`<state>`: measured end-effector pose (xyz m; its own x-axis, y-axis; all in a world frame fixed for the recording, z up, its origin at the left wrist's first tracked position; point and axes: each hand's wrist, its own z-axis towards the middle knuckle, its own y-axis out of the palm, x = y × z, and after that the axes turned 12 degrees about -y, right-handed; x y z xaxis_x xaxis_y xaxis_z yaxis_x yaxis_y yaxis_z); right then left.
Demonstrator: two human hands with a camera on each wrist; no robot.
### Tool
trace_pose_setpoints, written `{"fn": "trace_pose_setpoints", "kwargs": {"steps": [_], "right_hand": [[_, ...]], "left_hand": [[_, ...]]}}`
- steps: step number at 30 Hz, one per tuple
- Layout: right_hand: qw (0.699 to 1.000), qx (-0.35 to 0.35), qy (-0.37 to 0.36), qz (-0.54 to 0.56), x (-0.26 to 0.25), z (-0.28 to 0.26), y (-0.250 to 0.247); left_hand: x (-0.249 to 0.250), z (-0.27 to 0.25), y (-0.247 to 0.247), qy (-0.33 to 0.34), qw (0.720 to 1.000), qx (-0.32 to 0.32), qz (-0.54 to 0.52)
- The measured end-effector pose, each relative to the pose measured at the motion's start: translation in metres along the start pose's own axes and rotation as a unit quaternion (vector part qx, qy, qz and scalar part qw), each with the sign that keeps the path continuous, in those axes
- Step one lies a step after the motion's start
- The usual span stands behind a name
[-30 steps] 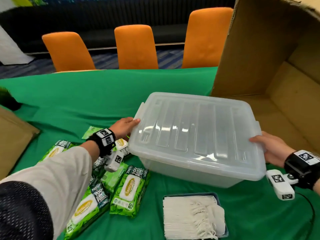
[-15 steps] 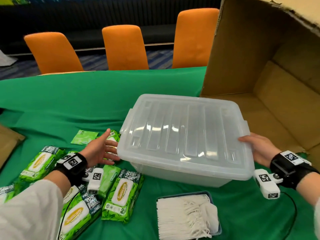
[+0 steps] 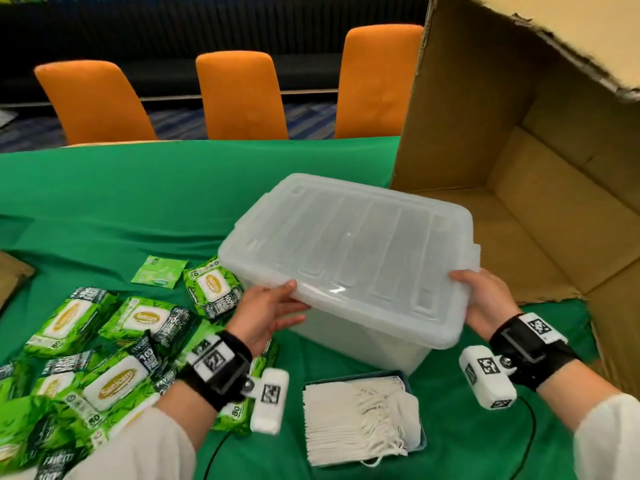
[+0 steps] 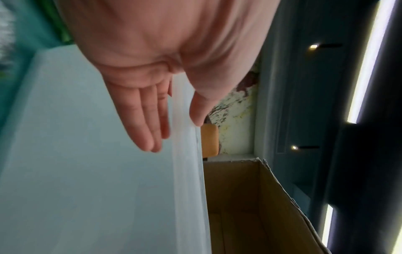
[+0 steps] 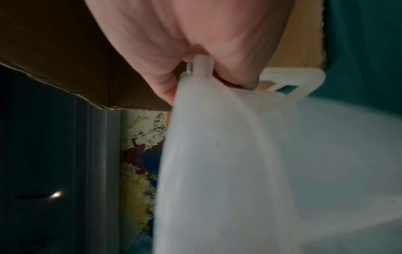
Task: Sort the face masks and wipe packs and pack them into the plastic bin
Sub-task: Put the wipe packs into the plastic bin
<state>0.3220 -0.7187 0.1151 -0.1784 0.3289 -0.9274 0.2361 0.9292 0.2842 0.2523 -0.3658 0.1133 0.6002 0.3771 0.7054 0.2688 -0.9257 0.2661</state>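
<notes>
A translucent plastic bin (image 3: 363, 344) stands on the green cloth with its ribbed lid (image 3: 349, 251) on top, the near edge a little raised. My left hand (image 3: 277, 306) pinches the lid's front-left rim, thumb on top and fingers underneath; the left wrist view shows the rim (image 4: 187, 171) between them. My right hand (image 3: 481, 296) grips the front-right corner, and the lid (image 5: 217, 154) fills the right wrist view. Several green wipe packs (image 3: 114, 379) lie at the left. A stack of white face masks (image 3: 349, 417) sits in a blue tray (image 3: 420, 441) in front of the bin.
A big cardboard box (image 3: 519, 209) lies on its side, open toward me, right behind and beside the bin. A small green sachet (image 3: 159, 271) lies beyond the wipe packs. Orange chairs (image 3: 239, 95) line the table's far edge.
My left hand left the wipe packs and took hold of the lid's front-left rim. My right hand kept its hold on the right corner. The lid's near edge looks lifted.
</notes>
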Motion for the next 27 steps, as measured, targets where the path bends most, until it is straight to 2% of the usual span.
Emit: {"fn": "trace_pose_setpoints", "kwargs": {"steps": [4,7,10,13,16,18,20,22,23,25,27], "right_hand": [[0.994,-0.004,-0.042,0.102,0.01,-0.029,0.026],[0.988,-0.074,-0.059,0.125,0.029,-0.062,0.052],[0.982,-0.127,-0.036,0.137,0.051,-0.087,0.078],[0.98,-0.11,0.012,0.163,0.069,-0.1,0.093],[0.985,-0.119,0.058,0.113,0.083,-0.109,0.091],[0.981,-0.158,0.102,0.044,0.089,-0.111,0.082],[0.966,-0.218,0.138,-0.033,0.084,-0.108,0.068],[0.942,-0.281,0.147,-0.108,0.071,-0.1,0.05],[0.929,-0.304,0.134,-0.162,0.062,-0.095,0.043],[0.913,-0.298,0.042,-0.274,0.044,-0.087,0.034],[0.915,-0.201,-0.102,-0.335,0.029,-0.081,0.029]], "left_hand": [[0.057,0.025,-0.018,0.04,0.999,0.001,0.03],[0.091,0.043,-0.035,0.078,0.996,0.01,0.046],[0.108,0.054,-0.048,0.09,0.994,-0.014,0.064],[0.107,0.057,-0.065,0.077,0.991,-0.016,0.108],[0.093,0.057,-0.085,0.07,0.99,-0.002,0.125],[0.08,0.049,-0.096,0.062,0.99,-0.001,0.128],[0.065,0.034,-0.101,0.046,0.986,-0.007,0.161],[0.048,0.015,-0.101,0.042,0.965,0.001,0.259],[0.041,0.005,-0.1,0.044,0.954,0.011,0.298],[0.026,-0.01,-0.095,0.045,0.949,0.029,0.312],[0.015,-0.021,-0.086,0.051,0.952,0.044,0.298]]}}
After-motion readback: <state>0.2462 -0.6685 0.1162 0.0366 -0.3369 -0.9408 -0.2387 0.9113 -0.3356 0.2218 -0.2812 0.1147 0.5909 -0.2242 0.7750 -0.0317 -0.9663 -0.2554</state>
